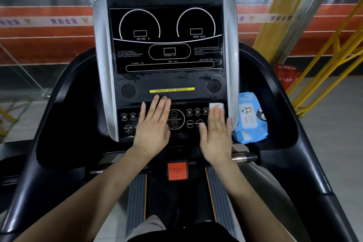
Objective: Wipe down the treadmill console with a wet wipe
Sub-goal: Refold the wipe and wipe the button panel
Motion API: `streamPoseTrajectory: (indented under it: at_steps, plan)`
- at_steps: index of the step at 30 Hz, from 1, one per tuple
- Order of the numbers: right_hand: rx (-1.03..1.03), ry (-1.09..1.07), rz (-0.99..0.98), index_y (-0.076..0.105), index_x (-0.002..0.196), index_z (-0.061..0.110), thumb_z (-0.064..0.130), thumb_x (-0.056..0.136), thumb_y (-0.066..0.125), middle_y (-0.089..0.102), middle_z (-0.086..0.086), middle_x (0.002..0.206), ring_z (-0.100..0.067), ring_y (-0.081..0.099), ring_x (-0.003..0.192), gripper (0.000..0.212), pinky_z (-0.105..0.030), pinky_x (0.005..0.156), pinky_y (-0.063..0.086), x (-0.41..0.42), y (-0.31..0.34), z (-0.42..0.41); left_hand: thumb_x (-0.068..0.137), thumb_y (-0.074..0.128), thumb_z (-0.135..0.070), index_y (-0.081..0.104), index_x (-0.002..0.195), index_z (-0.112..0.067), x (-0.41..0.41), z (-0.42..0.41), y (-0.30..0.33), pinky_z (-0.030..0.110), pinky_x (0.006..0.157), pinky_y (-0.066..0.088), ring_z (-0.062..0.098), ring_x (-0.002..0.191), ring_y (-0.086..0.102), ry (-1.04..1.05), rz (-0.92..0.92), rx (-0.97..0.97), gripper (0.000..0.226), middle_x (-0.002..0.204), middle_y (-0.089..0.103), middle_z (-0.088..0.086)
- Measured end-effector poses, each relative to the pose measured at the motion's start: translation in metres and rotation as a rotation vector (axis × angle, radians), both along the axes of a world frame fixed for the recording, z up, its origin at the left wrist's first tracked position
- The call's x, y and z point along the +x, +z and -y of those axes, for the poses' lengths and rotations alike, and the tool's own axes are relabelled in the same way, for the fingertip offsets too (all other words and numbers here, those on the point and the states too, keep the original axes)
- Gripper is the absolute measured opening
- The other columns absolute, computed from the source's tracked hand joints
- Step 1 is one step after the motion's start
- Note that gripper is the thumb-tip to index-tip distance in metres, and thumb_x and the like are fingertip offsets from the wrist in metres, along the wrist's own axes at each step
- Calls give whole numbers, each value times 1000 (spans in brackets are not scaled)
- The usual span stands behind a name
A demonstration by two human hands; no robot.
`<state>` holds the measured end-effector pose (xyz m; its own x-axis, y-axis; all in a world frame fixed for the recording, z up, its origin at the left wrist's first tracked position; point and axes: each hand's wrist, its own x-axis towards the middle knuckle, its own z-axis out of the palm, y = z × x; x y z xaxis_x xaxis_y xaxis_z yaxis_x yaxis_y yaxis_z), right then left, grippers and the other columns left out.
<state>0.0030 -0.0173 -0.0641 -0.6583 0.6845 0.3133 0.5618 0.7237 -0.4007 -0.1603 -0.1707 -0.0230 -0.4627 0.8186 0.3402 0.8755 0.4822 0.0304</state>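
The right hand (216,133) is pressing the wet wipe (215,105) under straight fingers onto the console (169,78) buttons; the left hand (155,127) is resting flat, fingers together (risk: pressing could be triggering START, or the wipe slipping free)

Both bare forearms reach forward side by side. The left hand (152,129) lies flat, palm down, fingers (161,107) straight and close together. The right hand (217,137) is also flat, fingers straight, thumb spread to the inside, fingertips pressing down.
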Motion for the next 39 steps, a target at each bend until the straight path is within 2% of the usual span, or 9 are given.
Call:
streamPoseTrajectory:
  at_steps: [4, 11, 15, 19, 22, 27, 30, 33, 39]
  plan:
    - [110, 201, 90, 12, 170, 16, 51, 113, 19, 4, 0, 178, -10, -5, 164, 67, -44, 134, -4, -22, 10, 22, 95, 56, -20, 13, 166, -11, -3, 3, 3, 60, 129, 6, 24, 162, 2, -2, -13, -4, 83, 174, 17, 5]
    - [55, -91, 0, 23, 167, 9, 47, 111, 19, 18, -9, 176, -19, 9, 164, 68, -49, 134, 6, -2, 0, -10, 101, 51, -26, 12, 166, -12, -26, 29, 9, 48, 132, 5, 19, 162, -3, -66, 24, -11, 76, 175, 5, 2]
    - [105, 116, -27, 25, 167, 8, 43, 113, 25, 20, -9, 175, -20, 10, 165, 65, -50, 134, 10, -47, 2, 48, 100, 52, -25, 12, 165, -8, -38, 52, 11, 52, 131, 7, 22, 162, -1, 15, 49, -7, 78, 175, 6, 6]
    - [137, 240, 53, 16, 169, 11, 49, 112, 26, 9, -3, 177, -14, 2, 165, 69, -46, 134, 3, -84, 9, 99, 100, 50, -27, 12, 165, -9, -52, 75, 15, 57, 130, 9, 24, 162, 0, 69, 51, -38, 77, 175, 6, 7]
    - [176, 188, 99, 17, 169, 13, 50, 112, 29, 11, -3, 177, -13, 4, 165, 69, -50, 134, 7, -70, 8, 85, 101, 46, -30, 9, 165, -10, -63, 92, 19, 56, 131, 6, 23, 162, -4, 107, 47, -62, 77, 175, 2, 6]
    - [78, -35, 35, 24, 167, 7, 44, 111, 26, 17, -10, 176, -21, 10, 165, 67, -53, 132, 18, -62, 5, 72, 101, 46, -29, 7, 166, -11, -80, 113, 19, 53, 131, 5, 22, 162, -9, 95, 73, -76, 77, 175, -3, 5]
    - [103, 94, 11, 25, 166, 5, 42, 112, 31, 19, -12, 175, -25, 10, 165, 66, -52, 133, 16, -96, 12, 112, 100, 48, -29, 5, 166, -12, -85, 117, 17, 51, 132, 4, 21, 161, -14, 64, 89, -114, 81, 175, -8, 7]
    - [167, 244, 107, 19, 168, 10, 47, 113, 30, 13, -7, 177, -17, 4, 165, 68, -47, 134, 8, -116, 13, 143, 99, 50, -29, 7, 166, -14, -87, 119, 16, 52, 131, 4, 21, 160, -16, 44, 102, -119, 81, 175, -11, 9]
    - [133, -4, 71, 31, 166, 9, 44, 111, 31, 22, -8, 175, -19, 15, 164, 65, -54, 131, 19, -65, 4, 93, 102, 47, -26, 3, 166, -14, -84, 130, 15, 50, 132, 4, 22, 160, -18, 2, 151, -73, 78, 174, -16, 11]
